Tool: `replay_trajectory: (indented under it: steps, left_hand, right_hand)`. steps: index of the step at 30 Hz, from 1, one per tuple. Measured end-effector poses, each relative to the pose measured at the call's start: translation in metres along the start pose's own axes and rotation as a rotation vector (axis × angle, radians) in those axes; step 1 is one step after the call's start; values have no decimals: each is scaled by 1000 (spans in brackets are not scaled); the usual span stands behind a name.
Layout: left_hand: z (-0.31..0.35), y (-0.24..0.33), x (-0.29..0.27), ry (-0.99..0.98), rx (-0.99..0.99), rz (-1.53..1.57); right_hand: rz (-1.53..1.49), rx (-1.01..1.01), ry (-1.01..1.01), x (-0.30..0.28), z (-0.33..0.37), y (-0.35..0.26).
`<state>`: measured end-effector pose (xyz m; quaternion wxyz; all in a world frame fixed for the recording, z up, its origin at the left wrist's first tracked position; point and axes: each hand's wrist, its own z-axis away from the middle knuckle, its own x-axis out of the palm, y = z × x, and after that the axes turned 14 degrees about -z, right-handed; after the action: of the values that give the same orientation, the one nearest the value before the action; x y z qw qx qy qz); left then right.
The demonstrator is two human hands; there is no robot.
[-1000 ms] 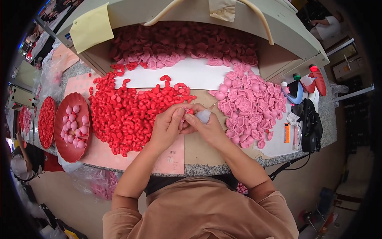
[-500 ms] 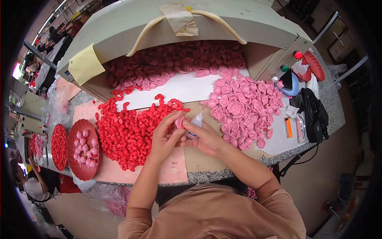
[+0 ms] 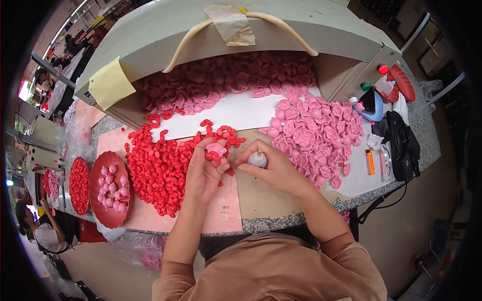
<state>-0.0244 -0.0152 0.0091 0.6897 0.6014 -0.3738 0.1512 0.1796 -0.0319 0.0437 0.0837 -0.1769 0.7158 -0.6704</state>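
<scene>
In the fingers of my left hand (image 3: pixel 202 175) is a small pink petal-shaped piece (image 3: pixel 216 148), with a glossy red piece (image 3: pixel 212 156) right against it. Whether the two are joined I cannot tell. My right hand (image 3: pixel 276 173) grips a small white squeeze bottle (image 3: pixel 257 159), its narrow nozzle pointing up. A gap separates the bottle from the pink piece. Beneath and beyond my left hand spreads a heap of red curved pieces (image 3: pixel 165 173). A pile of pink petal-shaped pieces (image 3: pixel 314 130) lies beyond my right hand.
A grey cabinet (image 3: pixel 281 30) arches over more pink pieces at the back. To the left stand a red scalloped dish (image 3: pixel 111 218) of pink balls and a dish of red pieces (image 3: pixel 79 188). An orange box (image 3: pixel 370 161) and a black bag (image 3: pixel 401 145) lie right. Another person (image 3: pixel 47 226) sits far left.
My hands have drawn apart. The bottle has come away from the pink piece and its nozzle has swung upward. The pink piece now faces up, showing the red one beside it.
</scene>
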Motion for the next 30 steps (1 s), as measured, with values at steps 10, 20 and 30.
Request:
replay_trajectory:
  steps: [10, 20, 30]
  left_hand:
    - [-3, 3, 22, 23, -235, -104]
    - [-3, 0, 16, 3, -339, 22]
    - [-3, -6, 23, 91, -438, -16]
  right_hand:
    - [-147, -22, 124, -18, 1, -5]
    - [-260, -57, 228, -20, 6, -12]
    - [145, -324, 482, -22, 2, -8]
